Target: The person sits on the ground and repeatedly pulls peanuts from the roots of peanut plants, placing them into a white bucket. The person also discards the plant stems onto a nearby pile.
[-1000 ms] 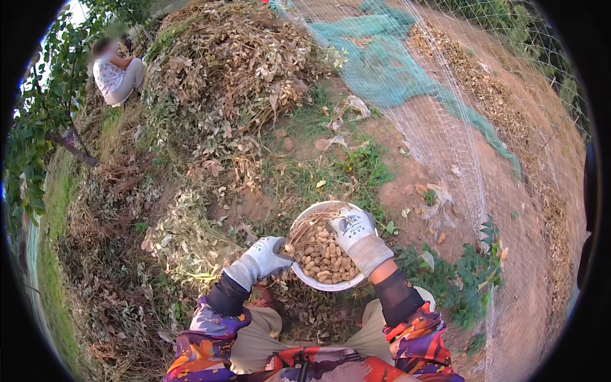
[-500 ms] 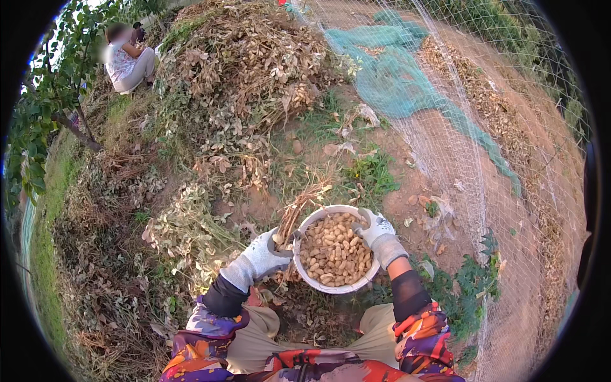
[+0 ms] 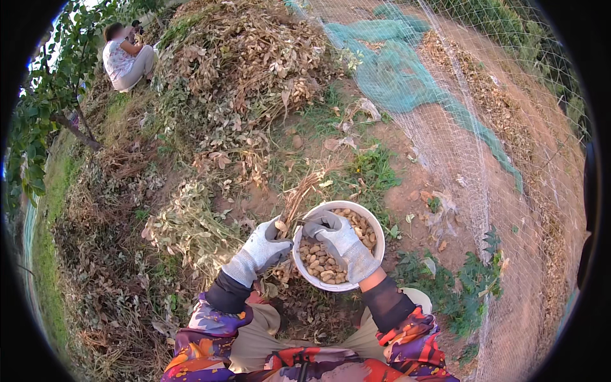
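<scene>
My left hand (image 3: pixel 259 249), in a white and grey work glove, is closed around a bundle of dry peanut plant stems (image 3: pixel 301 196). The stems point away from me, beside the left rim of a white bucket (image 3: pixel 381 239). A pale peanut (image 3: pixel 280 225) shows at the left hand's fingertips. Loose peanuts (image 3: pixel 323 267) lie in the bucket. Over its opening reaches my gloved right hand (image 3: pixel 342 242), fingers bent together close to the stems. Whatever those fingers grip is hidden by the glove.
A leafy peanut plant heap (image 3: pixel 191 219) lies left of the bucket, and a larger pile (image 3: pixel 248 70) rises beyond. White netting (image 3: pixel 458 165) and bunched green netting (image 3: pixel 398 79) stretch along the right. At the far left, a person (image 3: pixel 129 60) squats near a tree (image 3: pixel 70 124).
My right hand has moved left from the bucket's far right rim, across the peanuts, to the stems. The left hand keeps its hold on the bundle.
</scene>
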Tool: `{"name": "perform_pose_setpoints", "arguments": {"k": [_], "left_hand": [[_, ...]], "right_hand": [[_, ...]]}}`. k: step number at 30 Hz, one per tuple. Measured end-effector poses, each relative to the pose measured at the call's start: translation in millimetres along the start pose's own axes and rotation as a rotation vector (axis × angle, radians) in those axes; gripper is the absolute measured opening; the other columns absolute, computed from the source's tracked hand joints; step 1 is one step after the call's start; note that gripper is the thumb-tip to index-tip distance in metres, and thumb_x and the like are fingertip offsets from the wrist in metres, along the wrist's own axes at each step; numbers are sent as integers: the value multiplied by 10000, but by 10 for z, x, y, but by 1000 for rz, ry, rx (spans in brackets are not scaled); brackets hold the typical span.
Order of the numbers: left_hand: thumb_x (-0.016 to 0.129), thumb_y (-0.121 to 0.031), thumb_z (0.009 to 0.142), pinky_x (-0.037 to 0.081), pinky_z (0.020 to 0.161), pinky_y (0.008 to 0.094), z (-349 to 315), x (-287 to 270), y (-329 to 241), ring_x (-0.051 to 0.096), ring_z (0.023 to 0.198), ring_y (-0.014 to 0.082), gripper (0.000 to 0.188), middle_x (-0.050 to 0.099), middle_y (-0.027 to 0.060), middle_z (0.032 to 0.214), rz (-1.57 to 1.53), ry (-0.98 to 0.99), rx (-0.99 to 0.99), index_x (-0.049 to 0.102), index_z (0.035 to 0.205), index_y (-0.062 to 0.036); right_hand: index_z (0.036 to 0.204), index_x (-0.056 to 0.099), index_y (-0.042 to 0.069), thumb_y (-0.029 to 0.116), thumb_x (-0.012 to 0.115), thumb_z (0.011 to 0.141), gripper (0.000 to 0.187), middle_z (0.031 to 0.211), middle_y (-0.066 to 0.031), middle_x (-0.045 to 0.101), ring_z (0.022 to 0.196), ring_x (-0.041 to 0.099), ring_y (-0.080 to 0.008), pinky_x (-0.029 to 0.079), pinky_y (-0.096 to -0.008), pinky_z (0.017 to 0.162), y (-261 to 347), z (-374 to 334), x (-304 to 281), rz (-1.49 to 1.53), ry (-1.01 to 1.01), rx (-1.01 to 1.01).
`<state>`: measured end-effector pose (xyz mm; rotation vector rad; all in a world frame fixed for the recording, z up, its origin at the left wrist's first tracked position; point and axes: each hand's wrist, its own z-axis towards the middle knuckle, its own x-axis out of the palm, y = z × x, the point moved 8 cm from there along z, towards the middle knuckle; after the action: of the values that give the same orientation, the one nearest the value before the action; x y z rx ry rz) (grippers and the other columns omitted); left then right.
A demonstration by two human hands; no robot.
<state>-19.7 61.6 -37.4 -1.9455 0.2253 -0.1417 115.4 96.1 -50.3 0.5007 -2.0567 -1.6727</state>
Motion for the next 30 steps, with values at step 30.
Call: {"name": "perform_pose_setpoints", "arguments": {"k": [30], "left_hand": [[569,-312,800,445,669,448,26,46,-116,579,779,375,287,597,188,778,1112,-304,57,493,894,-53]], "right_hand": [[942,560,29,121,551,808,162,874,-167,611,827,597,-328,475,-399,714,137,71,133,-1016,-49,-207]]}}
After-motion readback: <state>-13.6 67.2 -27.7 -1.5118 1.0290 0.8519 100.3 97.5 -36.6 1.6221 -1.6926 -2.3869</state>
